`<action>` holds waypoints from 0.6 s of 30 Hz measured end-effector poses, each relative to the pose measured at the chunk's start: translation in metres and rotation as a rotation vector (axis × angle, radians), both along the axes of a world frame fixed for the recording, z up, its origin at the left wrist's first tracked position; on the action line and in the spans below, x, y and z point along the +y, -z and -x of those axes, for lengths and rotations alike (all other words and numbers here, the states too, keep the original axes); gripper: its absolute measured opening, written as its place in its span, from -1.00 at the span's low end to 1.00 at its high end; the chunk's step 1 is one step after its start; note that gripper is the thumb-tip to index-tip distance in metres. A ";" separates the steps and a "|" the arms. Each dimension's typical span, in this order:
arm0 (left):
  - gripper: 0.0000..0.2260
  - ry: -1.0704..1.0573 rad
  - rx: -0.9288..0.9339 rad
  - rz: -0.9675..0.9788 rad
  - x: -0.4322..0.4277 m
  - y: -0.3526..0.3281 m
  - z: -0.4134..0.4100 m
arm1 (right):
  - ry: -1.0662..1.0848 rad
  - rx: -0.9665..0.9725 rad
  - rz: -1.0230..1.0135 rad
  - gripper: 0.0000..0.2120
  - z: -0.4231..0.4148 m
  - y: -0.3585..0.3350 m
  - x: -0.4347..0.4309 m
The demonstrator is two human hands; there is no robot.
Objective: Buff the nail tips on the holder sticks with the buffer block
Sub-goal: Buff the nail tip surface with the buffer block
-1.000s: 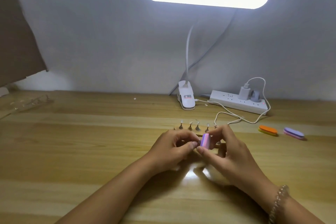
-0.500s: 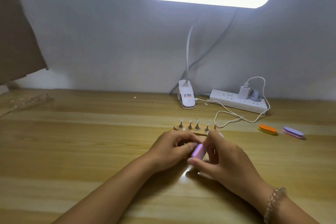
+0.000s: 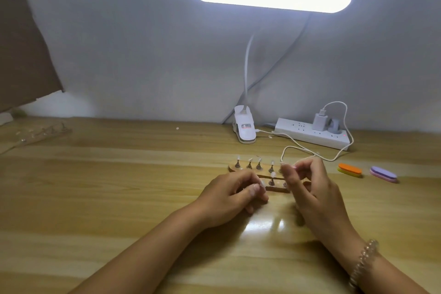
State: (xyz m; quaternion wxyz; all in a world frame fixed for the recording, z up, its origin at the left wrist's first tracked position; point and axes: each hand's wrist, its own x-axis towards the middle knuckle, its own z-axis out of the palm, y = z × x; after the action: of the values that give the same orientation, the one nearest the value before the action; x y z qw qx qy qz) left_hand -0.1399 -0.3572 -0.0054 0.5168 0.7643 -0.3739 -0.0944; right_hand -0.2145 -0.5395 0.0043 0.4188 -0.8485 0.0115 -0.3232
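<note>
1. At the far left edge a brown cardboard sheet (image 3: 21,55) leans against the wall; below it a second holder strip (image 3: 40,132) lies blurred on the wooden table (image 3: 119,186).
2. Left of centre, the left hand (image 3: 229,196) rests on the table with fingers curled; whether it grips anything I cannot tell.
3. At centre, the wooden base (image 3: 235,167) carries small holder sticks (image 3: 259,164) with pale nail tips (image 3: 272,175); both hands cover its near row.
4. Behind, a white clip lamp (image 3: 244,127) glows above.
5. The right hand (image 3: 310,188) hovers over the base's right end, fingertips pinched on something tiny and unclear. No buffer block shows in it.
6. Right of centre lie a power strip (image 3: 310,136), an orange buffer block (image 3: 349,169) and a purple buffer block (image 3: 383,174), well apart from the hands.
</note>
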 end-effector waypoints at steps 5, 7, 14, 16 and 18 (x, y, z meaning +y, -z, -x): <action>-0.87 -0.041 -0.143 -0.073 -0.001 0.003 0.002 | -0.129 0.070 0.296 -0.55 0.005 0.006 0.013; -0.87 -0.028 -0.127 -0.061 0.000 0.003 0.001 | -0.109 0.073 0.280 -0.54 0.003 0.006 0.010; -0.86 0.024 0.005 0.014 0.000 0.003 0.000 | -0.130 0.018 0.343 -0.57 0.004 0.008 0.009; -0.85 0.001 -0.010 0.003 0.000 0.004 -0.001 | -0.082 0.043 0.274 -0.56 0.001 0.006 0.007; -0.87 -0.001 -0.009 0.007 0.000 0.004 -0.002 | -0.042 0.020 0.328 -0.58 0.001 0.008 0.009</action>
State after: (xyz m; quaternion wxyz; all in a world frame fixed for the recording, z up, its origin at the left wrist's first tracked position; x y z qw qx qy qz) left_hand -0.1376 -0.3576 -0.0096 0.5178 0.7631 -0.3762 -0.0891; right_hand -0.2154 -0.5308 -0.0032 0.2811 -0.9088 -0.0549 -0.3035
